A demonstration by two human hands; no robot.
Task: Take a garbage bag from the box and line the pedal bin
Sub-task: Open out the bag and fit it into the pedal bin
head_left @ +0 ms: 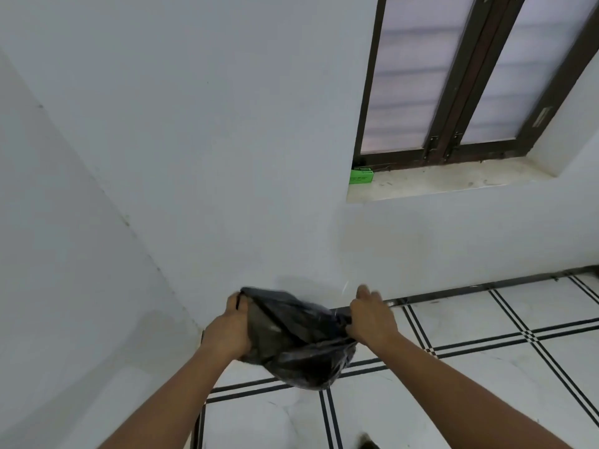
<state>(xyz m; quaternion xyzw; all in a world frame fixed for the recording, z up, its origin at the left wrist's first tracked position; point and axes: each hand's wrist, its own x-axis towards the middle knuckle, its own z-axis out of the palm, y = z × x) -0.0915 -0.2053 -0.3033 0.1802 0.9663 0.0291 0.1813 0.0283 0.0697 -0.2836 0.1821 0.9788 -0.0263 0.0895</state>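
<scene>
Both hands grip the black garbage bag in the air near the wall, above the tiled floor: the left hand has its fingers clamped on one edge, the right hand pinches the other. The green box sits well apart on the window ledge, and no bin is in sight. Thin, crumpled plastic like this could tear or slip free if they pull too hard, I think, and the mouth may stay stuck shut.
</scene>
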